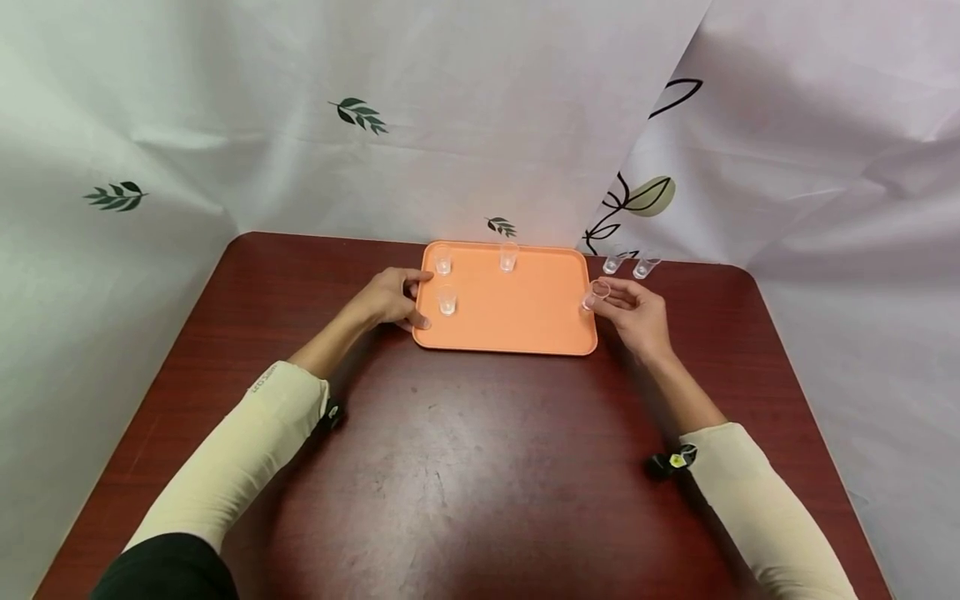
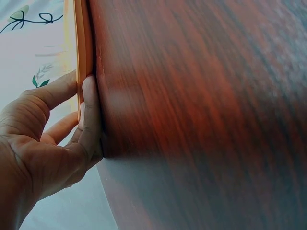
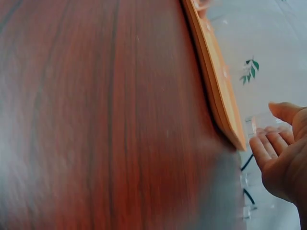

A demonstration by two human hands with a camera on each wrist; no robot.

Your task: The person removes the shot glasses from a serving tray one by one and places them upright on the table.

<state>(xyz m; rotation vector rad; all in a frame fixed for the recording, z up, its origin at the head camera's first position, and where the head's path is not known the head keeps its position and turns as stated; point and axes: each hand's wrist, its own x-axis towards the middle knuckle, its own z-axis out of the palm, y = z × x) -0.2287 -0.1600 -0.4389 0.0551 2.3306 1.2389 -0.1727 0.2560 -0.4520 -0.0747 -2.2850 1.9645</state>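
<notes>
Right fingers (image 1: 622,288) pinch a clear round-rimmed cup (image 1: 596,293); left fingers (image 1: 415,275) clamp an orange round-cornered tray (image 1: 517,321).

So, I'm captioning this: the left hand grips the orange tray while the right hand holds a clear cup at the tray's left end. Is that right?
Wrong end: the head view shows the right hand holding the clear cup at the right end of the orange tray, not the left.

Readable text: none | left cream sleeve (image 1: 258,429): small dark lettering (image 1: 264,377) near cuff (too small, it cannot be read) | black right-wrist device (image 1: 659,467): yellowish mark (image 1: 677,460), unclear
</notes>
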